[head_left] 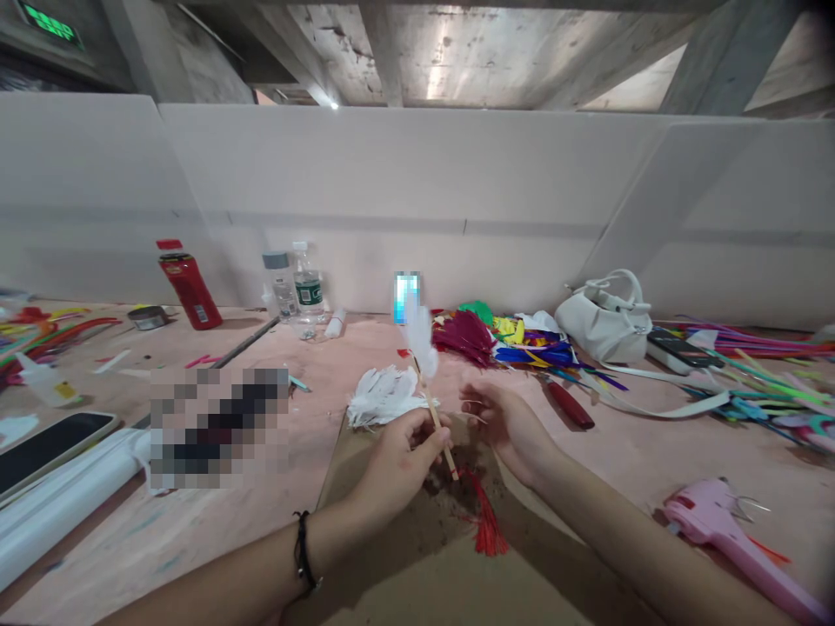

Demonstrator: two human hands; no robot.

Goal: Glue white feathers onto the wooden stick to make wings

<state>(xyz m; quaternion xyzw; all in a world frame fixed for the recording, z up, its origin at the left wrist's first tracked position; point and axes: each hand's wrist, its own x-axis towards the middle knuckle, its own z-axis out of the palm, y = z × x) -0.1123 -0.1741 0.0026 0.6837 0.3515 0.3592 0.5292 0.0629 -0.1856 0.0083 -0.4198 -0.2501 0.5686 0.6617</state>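
My left hand (pixel 408 452) pinches a thin wooden stick (pixel 441 432) between thumb and fingers. White feathers (pixel 421 343) stand at the stick's upper end, and a red tassel (pixel 488 522) hangs by its lower end. My right hand (pixel 505 426) is just right of the stick, fingers curled, with a thin pale strand at the fingertips; what it grips is too small to make out. Beneath both hands lies a brown board (pixel 417 574). A pile of white feathers (pixel 382 396) rests at the board's far left edge.
Colored feathers (pixel 466 337), a white handbag (pixel 604 322) and a red-handled tool (pixel 567 404) lie beyond my right hand. A pink glue gun (pixel 718 522) is at right. Bottles (pixel 308 287) stand at back left; a phone (pixel 52 452) and white roll (pixel 71 504) lie at left.
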